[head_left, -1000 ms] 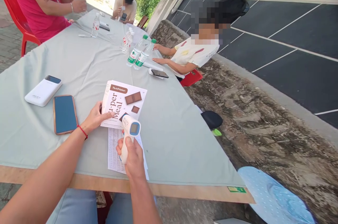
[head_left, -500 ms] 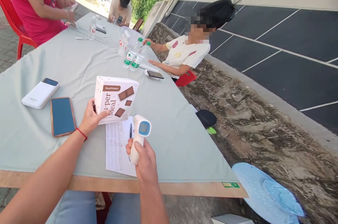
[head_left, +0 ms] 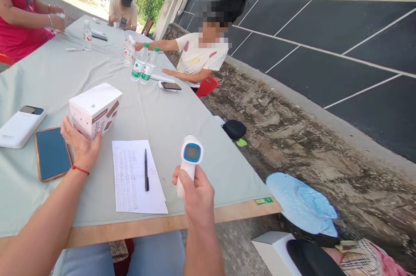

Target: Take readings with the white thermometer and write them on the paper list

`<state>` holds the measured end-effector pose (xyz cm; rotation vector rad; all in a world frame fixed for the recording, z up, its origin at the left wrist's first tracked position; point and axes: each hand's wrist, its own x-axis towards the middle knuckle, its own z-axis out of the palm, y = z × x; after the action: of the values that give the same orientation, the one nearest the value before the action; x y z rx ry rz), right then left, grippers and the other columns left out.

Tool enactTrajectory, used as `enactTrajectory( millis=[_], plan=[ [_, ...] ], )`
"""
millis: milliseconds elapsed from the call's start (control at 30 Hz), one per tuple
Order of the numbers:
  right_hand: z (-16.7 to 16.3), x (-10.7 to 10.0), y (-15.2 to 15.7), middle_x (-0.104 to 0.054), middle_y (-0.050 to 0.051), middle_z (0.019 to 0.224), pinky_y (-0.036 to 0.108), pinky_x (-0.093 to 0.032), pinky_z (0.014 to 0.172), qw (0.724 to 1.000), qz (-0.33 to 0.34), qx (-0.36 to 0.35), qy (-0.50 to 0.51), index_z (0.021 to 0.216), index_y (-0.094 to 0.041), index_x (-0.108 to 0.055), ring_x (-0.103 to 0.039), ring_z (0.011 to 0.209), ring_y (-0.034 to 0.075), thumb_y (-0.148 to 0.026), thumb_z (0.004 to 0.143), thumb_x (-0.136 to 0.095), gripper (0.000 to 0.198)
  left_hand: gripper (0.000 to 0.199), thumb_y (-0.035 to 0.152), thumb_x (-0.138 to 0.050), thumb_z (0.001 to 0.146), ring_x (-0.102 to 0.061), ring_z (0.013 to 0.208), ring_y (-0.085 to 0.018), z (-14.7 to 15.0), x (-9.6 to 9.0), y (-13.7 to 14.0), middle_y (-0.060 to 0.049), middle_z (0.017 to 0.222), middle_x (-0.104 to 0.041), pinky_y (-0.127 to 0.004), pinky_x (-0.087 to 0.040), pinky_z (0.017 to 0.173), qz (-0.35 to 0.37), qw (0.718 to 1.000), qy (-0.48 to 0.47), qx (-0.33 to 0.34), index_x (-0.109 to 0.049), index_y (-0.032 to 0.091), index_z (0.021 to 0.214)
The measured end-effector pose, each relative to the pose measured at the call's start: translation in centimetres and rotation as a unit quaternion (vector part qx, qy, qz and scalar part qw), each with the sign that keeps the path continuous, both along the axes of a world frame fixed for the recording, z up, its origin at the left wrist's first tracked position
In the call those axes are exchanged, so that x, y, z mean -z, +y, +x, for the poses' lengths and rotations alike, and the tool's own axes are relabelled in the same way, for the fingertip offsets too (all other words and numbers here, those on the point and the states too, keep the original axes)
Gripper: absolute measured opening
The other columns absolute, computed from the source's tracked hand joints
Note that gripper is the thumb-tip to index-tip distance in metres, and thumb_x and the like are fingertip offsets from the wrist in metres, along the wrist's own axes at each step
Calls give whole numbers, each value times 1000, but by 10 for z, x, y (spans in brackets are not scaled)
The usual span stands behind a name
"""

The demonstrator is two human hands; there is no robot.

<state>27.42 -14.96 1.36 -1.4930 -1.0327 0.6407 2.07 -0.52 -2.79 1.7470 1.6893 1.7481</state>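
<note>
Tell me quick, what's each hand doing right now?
Left hand: closed on the white box, holding it.
Right hand: closed around the handle of the white thermometer.

White box: brown tag reads "NutriMotion", small and skewed; larger brown "per" and "eal" below, rest foreshortened. 2 green-capped bottles: red and green labels, too small. Paper: rows of tiny entries, illegible. Power bank: faint grey marking, unreadable. Green table-edge sticker: same.
</note>
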Motion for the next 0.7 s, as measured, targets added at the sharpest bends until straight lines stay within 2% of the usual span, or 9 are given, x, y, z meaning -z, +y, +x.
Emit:
enactTrajectory(
  millis=[67,167,233,333,433,500,567,633,700],
  plan=[
    [8,11,9,-58,2,73,28,-42,63,1000,-22,14,-17,90,-17,-59,-54,68,18,-50,82,-59,33,94,28,-70,70,-19,136,-36,4,-4,-4,-18,141,-17,-57,-17,116,115,989,88,-41,-14,21,145],
    [23,29,30,-63,8,100,32,-44,73,986,-89,62,-125,120,-16,-55,-58,90,25,-46,78,-58,52,83,23,-65,73,-31,128,-31,12,-7,-9,-15,134,-26,-50,-30,110,244,956,163,-16,-22,23,144],
    [33,40,45,-60,11,110,34,-43,77,952,-177,54,-242,128,-15,-52,-57,99,27,-39,80,-55,54,76,20,-63,75,-37,122,-28,17,-7,-11,-14,128,-32,-46,-36,105,256,949,185,17,-27,22,141],
    [48,51,62,-58,14,109,35,-42,78,885,-283,1,-370,132,-13,-50,-57,100,28,-31,86,-49,49,69,15,-60,76,-41,117,-26,22,-6,-14,-12,122,-37,-42,-39,101,243,946,211,26,-31,23,139],
    [55,56,68,-58,17,110,37,-41,81,842,-292,-28,-453,127,-10,-53,-55,103,31,-31,87,-53,45,68,12,-58,76,-42,116,-26,25,-6,-18,-12,122,-38,-43,-40,99,254,941,224,11,-32,25,137],
    [51,56,69,-57,19,115,39,-40,83,844,-239,-3,-479,122,-11,-55,-52,107,33,-34,84,-59,45,65,10,-58,77,-43,117,-26,27,-7,-20,-13,122,-39,-43,-40,100,248,941,231,16,-34,23,136],
    [40,55,70,-59,16,112,37,-42,81,874,-175,-2,-454,114,-14,-58,-55,102,30,-37,84,-59,38,61,9,-56,78,-43,117,-26,29,-9,-23,-14,122,-40,-44,-40,100,242,941,233,22,-37,21,135],
    [25,56,72,-64,8,94,32,-43,72,906,-147,-66,-393,104,-17,-60,-60,84,23,-39,87,-55,28,56,7,-55,80,-45,116,-25,31,-9,-26,-13,121,-43,-41,-42,99,243,941,234,39,-40,20,132],
    [10,59,75,-62,2,74,30,-40,62,911,-152,-145,-356,99,-18,-60,-58,67,20,-38,85,-55,25,47,6,-52,83,-50,109,-21,32,-8,-29,-11,115,-47,-36,-45,93,229,937,249,84,-44,19,127]
  ],
)
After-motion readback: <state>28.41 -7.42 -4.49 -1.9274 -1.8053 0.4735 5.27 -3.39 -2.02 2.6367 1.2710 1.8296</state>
